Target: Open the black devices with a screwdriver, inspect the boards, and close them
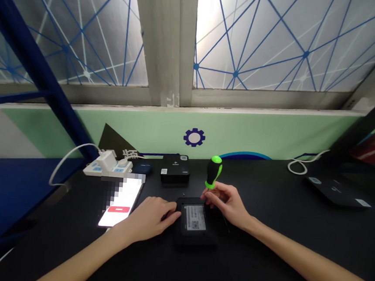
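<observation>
A flat black box (pixel 196 222) with a white label lies on the dark table. My left hand (pixel 152 218) rests on the table at its left edge, fingers curled against the box's side. My right hand (pixel 228 203) pinches the shaft of a screwdriver with a black and green handle (pixel 213 172), held upright with its tip down on the box's far right corner.
A lit phone (pixel 121 204) lies left of the box. Behind stand a white power strip (pixel 108 165) with a plug, a small black box (pixel 175 169) and a dark oval case (pixel 143 168). Another flat black device (pixel 337 190) and a white cable (pixel 298 167) lie at the right.
</observation>
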Demonstrator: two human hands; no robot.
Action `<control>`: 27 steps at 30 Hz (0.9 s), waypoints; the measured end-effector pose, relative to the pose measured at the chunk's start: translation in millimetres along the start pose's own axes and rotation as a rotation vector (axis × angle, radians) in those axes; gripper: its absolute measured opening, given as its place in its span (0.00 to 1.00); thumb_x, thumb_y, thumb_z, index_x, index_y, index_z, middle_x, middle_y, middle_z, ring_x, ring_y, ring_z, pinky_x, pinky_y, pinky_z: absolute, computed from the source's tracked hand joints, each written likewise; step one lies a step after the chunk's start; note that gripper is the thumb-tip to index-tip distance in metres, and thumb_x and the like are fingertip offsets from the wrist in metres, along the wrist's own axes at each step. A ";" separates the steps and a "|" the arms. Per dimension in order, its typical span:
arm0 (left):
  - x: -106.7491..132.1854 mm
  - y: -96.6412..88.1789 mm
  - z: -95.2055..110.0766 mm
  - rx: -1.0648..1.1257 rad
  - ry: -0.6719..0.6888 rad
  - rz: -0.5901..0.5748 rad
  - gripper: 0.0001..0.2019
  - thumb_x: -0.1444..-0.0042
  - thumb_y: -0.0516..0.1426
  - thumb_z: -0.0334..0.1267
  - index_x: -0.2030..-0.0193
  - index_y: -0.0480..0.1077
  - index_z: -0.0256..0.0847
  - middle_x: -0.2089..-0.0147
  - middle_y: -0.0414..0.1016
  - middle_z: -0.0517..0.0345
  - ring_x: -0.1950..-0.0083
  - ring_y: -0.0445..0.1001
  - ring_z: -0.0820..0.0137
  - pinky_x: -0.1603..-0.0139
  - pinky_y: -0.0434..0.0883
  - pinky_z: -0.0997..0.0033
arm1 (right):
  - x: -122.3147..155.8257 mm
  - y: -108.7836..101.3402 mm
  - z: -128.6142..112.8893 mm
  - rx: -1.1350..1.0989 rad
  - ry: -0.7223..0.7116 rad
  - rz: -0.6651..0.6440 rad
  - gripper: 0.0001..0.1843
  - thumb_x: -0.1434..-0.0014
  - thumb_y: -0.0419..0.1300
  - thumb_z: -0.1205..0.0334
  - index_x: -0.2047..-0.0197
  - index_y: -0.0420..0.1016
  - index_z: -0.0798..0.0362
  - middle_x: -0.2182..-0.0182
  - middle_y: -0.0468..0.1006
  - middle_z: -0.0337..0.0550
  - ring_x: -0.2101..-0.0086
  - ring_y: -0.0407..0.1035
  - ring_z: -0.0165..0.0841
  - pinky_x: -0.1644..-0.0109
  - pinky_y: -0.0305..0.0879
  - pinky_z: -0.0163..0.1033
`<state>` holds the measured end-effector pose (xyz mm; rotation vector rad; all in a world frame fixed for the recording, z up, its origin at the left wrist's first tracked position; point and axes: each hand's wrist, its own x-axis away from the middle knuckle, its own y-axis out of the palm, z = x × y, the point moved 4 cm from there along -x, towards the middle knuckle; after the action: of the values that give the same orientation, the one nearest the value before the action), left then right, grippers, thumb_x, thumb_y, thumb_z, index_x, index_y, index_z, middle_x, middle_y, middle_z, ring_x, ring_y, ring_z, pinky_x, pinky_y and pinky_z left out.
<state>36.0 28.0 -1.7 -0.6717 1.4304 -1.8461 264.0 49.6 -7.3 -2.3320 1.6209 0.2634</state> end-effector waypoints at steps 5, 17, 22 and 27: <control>0.8 -0.1 0.8 0.006 -0.003 -0.010 0.20 0.28 0.47 0.48 0.72 0.60 0.42 0.75 0.68 0.62 0.74 0.68 0.69 0.73 0.48 0.69 | -0.8 2.4 2.1 0.010 0.007 0.021 0.15 0.39 0.68 0.50 0.65 0.77 0.54 0.74 0.75 0.39 0.74 0.70 0.30 0.71 0.71 0.33; 1.0 0.0 0.4 0.005 -0.001 -0.003 0.20 0.27 0.47 0.47 0.72 0.60 0.42 0.75 0.68 0.62 0.74 0.68 0.69 0.73 0.48 0.68 | -1.0 0.3 0.5 0.020 -0.001 0.035 0.12 0.38 0.67 0.53 0.63 0.78 0.55 0.69 0.82 0.46 0.72 0.74 0.31 0.70 0.72 0.33; 0.4 -0.6 0.7 -0.002 0.003 0.005 0.20 0.28 0.47 0.47 0.72 0.59 0.42 0.75 0.67 0.63 0.74 0.67 0.69 0.73 0.48 0.69 | -0.9 1.6 -0.7 0.008 -0.022 0.013 0.12 0.34 0.63 0.53 0.62 0.78 0.55 0.71 0.78 0.42 0.72 0.72 0.30 0.70 0.71 0.33; 0.6 -0.9 1.2 0.001 0.000 -0.003 0.20 0.28 0.48 0.47 0.72 0.59 0.42 0.75 0.67 0.63 0.74 0.68 0.69 0.73 0.48 0.69 | -1.8 1.7 3.1 -0.008 -0.011 0.037 0.12 0.42 0.71 0.55 0.65 0.77 0.53 0.76 0.73 0.36 0.75 0.69 0.29 0.71 0.71 0.33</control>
<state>36.4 26.9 -0.6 -0.6740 1.4294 -1.8483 261.8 51.6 -10.0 -2.3038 1.6625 0.2913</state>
